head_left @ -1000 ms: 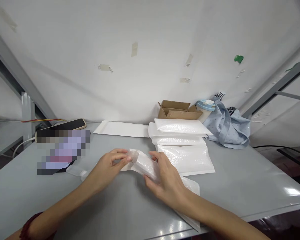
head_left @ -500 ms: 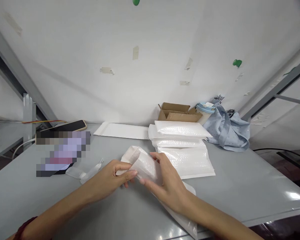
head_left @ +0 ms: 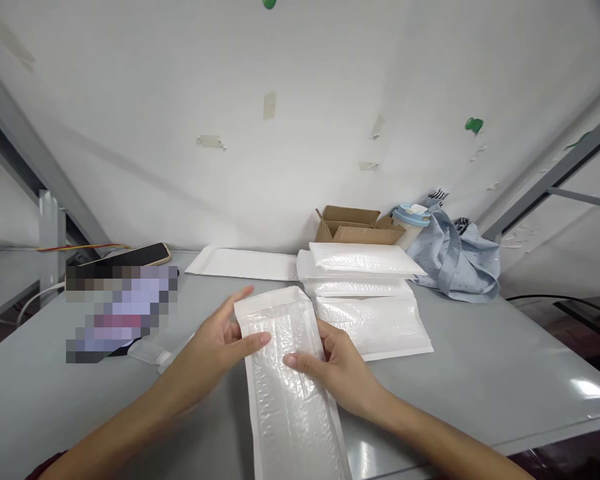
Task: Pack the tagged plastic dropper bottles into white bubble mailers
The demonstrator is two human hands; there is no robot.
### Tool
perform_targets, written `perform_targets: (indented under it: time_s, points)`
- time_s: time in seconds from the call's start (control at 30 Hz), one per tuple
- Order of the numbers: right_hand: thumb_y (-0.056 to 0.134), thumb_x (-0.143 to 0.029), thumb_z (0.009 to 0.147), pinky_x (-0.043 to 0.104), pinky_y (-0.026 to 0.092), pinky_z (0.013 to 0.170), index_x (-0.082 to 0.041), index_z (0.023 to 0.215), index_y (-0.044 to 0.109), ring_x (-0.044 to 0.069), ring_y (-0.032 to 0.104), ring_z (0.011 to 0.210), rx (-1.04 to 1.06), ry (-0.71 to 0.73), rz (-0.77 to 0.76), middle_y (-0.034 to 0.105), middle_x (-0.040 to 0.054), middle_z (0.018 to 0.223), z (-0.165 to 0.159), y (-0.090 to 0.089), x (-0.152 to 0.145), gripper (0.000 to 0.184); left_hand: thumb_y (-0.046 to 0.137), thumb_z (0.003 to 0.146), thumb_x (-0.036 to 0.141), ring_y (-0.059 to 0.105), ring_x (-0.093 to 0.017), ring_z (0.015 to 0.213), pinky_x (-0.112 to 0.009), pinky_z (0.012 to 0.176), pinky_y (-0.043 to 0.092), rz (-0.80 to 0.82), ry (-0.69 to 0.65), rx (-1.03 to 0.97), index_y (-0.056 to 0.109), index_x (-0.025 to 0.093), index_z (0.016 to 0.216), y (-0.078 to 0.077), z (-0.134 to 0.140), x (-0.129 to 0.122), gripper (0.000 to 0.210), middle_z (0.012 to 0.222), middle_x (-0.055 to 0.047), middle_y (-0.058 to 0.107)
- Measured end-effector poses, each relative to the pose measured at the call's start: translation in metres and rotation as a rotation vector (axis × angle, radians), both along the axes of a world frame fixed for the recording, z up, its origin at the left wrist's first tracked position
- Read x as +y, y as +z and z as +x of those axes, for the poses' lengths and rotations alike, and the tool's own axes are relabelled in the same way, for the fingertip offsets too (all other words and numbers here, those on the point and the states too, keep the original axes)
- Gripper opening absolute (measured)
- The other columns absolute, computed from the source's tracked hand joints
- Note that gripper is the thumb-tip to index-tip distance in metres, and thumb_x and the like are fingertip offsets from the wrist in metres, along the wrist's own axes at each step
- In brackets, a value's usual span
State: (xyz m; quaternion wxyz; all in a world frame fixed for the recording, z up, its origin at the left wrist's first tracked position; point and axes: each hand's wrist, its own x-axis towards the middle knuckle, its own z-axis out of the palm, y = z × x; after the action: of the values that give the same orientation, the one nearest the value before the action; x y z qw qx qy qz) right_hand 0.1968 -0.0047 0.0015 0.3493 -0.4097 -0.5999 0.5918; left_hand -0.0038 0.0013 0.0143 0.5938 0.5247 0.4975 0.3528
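A white bubble mailer (head_left: 295,407) is held upright lengthwise before me, its flap end pointing toward the wall. My left hand (head_left: 233,337) grips its upper left edge, thumb on the front and fingers partly hidden behind. From the other side my right hand (head_left: 337,367) clasps the right edge, its thumb pressed on the bubbled face. Just behind the right hand lie several more white bubble mailers (head_left: 375,327), overlapping one another. Another flat white mailer (head_left: 250,263) lies near the wall.
At the left are a phone (head_left: 145,255) with a cable, a blurred-out item (head_left: 130,310) and a clear plastic bottle (head_left: 150,353). An open cardboard box (head_left: 363,230), a blue-lidded cup (head_left: 411,217) and a light blue cloth bag (head_left: 460,260) stand along the wall.
The mailer, bent and angled between my hands before, has been turned and straightened so its bubbled face shows. Both hands have shifted to its two side edges.
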Motion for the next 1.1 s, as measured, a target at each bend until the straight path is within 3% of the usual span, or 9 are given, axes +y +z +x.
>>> perform_targets:
  time_s: [0.1,0.2,0.3,0.47,0.63,0.7,0.8,0.9,1.1]
  points:
    - [0.063,-0.039,0.081,0.028,0.048,0.061,-0.018,0.094,0.059,0.015,0.059,0.071,-0.011,-0.011,0.031,0.063,0.0017,0.083,0.001,-0.002,0.003,0.024,0.065,0.078,0.038,0.067,-0.026,0.089,-0.036,0.081,0.053,-0.008,-0.144,0.007,0.063,0.017,0.109,-0.006,-0.001,0.002,0.037,0.092,-0.005,0.073]
    - [0.061,-0.040,0.083,0.031,0.050,0.067,-0.020,0.101,0.057,0.017,0.061,0.079,0.028,-0.008,0.064,0.064,0.0031,0.089,0.002,-0.002,0.007,0.027,0.062,0.079,0.037,0.067,-0.026,0.083,-0.034,0.074,0.053,0.065,-0.178,0.080,0.070,0.018,0.088,-0.009,-0.002,0.003,0.023,0.083,-0.003,0.073]
    - [0.060,-0.040,0.084,0.031,0.049,0.067,-0.021,0.097,0.056,0.015,0.061,0.076,0.082,0.004,0.055,0.062,0.0010,0.084,0.003,-0.002,0.009,0.024,0.059,0.082,0.040,0.067,-0.024,0.086,-0.033,0.077,0.053,0.138,-0.193,0.094,0.072,0.021,0.094,-0.008,-0.002,0.003,0.026,0.087,-0.001,0.074]
    - [0.066,-0.041,0.077,0.024,0.040,0.057,-0.019,0.078,0.053,0.010,0.051,0.058,0.154,-0.012,-0.082,0.054,-0.0037,0.067,0.005,-0.003,0.015,0.025,0.064,0.080,0.040,0.059,-0.027,0.113,-0.036,0.096,0.048,0.149,-0.205,0.033,0.070,0.029,0.109,-0.006,-0.004,0.008,0.032,0.113,0.001,0.070]
    - [0.060,-0.040,0.083,0.020,0.022,0.044,-0.023,0.098,0.055,0.007,0.029,0.045,0.158,-0.021,-0.105,0.035,-0.0095,0.051,0.009,-0.002,0.020,0.023,0.066,0.078,0.041,0.056,-0.029,0.117,-0.039,0.098,0.047,0.155,-0.151,0.050,0.068,0.029,0.113,-0.006,-0.009,0.010,0.037,0.118,0.000,0.068]
    - [0.059,-0.036,0.083,0.020,0.019,0.043,-0.025,0.099,0.055,0.007,0.026,0.043,0.171,-0.043,-0.090,0.033,-0.0102,0.050,0.010,-0.004,0.020,0.019,0.067,0.077,0.040,0.058,-0.028,0.115,-0.036,0.096,0.048,0.155,-0.137,0.053,0.070,0.030,0.110,-0.007,-0.008,0.009,0.035,0.115,0.000,0.069]
    - [0.057,-0.030,0.082,0.021,0.019,0.044,-0.022,0.078,0.058,0.007,0.027,0.044,0.196,-0.103,-0.119,0.034,-0.0085,0.050,0.010,-0.007,0.021,0.009,0.065,0.077,0.037,0.066,-0.025,0.098,-0.033,0.084,0.053,0.137,-0.165,0.059,0.075,0.029,0.096,-0.007,-0.005,0.006,0.023,0.101,0.000,0.075]
    - [0.054,-0.025,0.080,0.021,0.020,0.046,-0.019,0.066,0.058,0.008,0.029,0.046,0.225,-0.187,-0.132,0.035,-0.0069,0.050,0.008,-0.008,0.019,0.016,0.062,0.078,0.036,0.067,-0.024,0.091,-0.031,0.080,0.053,0.122,-0.237,0.064,0.077,0.028,0.090,-0.005,-0.006,0.003,0.020,0.094,-0.001,0.075]
    - [0.058,-0.022,0.070,0.022,0.027,0.049,-0.018,0.061,0.059,0.008,0.039,0.050,0.266,-0.292,-0.288,0.046,-0.0051,0.055,0.005,0.003,0.014,0.010,0.063,0.079,0.026,0.060,-0.024,0.108,-0.034,0.091,0.049,-0.014,-0.597,0.012,0.058,0.033,0.124,0.010,-0.020,0.000,0.046,0.122,-0.001,0.064]
